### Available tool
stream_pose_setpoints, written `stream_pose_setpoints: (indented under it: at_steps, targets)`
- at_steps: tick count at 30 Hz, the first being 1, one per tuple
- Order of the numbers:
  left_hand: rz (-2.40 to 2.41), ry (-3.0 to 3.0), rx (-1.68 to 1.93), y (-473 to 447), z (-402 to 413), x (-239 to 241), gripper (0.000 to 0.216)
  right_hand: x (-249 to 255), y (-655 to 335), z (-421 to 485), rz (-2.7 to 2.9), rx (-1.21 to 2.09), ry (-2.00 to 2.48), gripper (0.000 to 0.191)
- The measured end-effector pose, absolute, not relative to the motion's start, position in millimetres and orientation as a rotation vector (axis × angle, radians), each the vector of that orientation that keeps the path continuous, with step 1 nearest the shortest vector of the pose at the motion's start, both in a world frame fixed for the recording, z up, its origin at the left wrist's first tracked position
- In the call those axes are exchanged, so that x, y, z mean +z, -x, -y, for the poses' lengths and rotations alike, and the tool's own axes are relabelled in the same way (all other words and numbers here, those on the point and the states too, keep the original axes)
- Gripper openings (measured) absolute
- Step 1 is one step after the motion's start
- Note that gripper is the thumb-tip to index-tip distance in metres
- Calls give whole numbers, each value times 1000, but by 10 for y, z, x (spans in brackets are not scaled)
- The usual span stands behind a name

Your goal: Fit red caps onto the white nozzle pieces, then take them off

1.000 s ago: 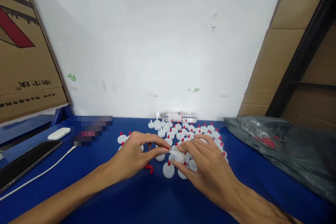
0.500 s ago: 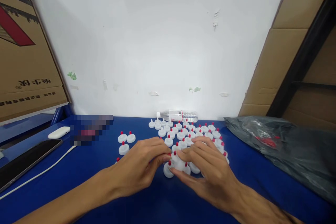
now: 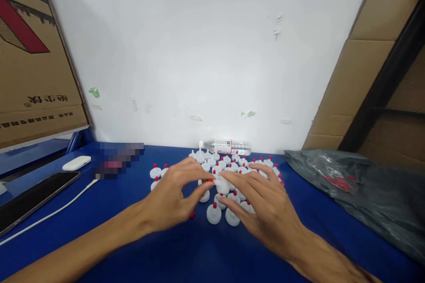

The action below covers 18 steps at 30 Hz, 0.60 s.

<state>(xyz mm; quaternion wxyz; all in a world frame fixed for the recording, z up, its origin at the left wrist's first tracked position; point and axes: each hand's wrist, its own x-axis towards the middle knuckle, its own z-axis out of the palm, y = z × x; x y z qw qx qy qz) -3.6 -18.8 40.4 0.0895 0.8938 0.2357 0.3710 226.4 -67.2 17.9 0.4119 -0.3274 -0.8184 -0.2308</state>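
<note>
My left hand (image 3: 179,190) pinches a small red tip cap (image 3: 210,180) between thumb and fingertips. My right hand (image 3: 257,196) grips a white nozzle cap (image 3: 222,187) between thumb and fingers. This nozzle cap is tipped sideways, its spout pointing left at the red tip, and the two appear to touch. Below the hands stand several white nozzle caps with red tips, one of them a front cap (image 3: 214,214). Under my left hand a small red piece (image 3: 192,215) shows on the blue table (image 3: 159,247). My hands hide part of the group.
White nozzle caps without red tips (image 3: 200,157) stand at the back near a clear plastic bottle (image 3: 226,147) lying by the wall. To the left are a phone (image 3: 36,199), a white cable (image 3: 56,219) and a white case (image 3: 76,163). A dark plastic bag (image 3: 361,203) covers the right side.
The nozzle cap in my right hand has come up off the group and turned on its side. My left hand has risen slightly with the red tip. The view has shifted a little.
</note>
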Motion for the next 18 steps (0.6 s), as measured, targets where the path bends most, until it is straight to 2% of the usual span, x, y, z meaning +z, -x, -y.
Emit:
stream_pose_setpoints:
  at_steps: [3, 7, 9, 12, 18]
  targets:
    - [-933, -2820, 1009, 163, 20, 491, 20, 187, -2254, 685, 2076, -566, 855, 38]
    - [-1293, -3082, 457, 294, -143, 522, 25, 174, -2241, 701, 2104, -473, 804, 28]
    - [-1316, -3084, 321, 313, -159, 491, 23, 175, -2238, 712, 2124, -447, 761, 27]
    - [-1246, -3051, 344, 307, -150, 444, 20, 178, -2236, 722, 2146, -426, 732, 25]
    - [-1237, -3073, 447, 140, -372, 436, 31, 167, -2228, 727, 2195, -392, 713, 23]
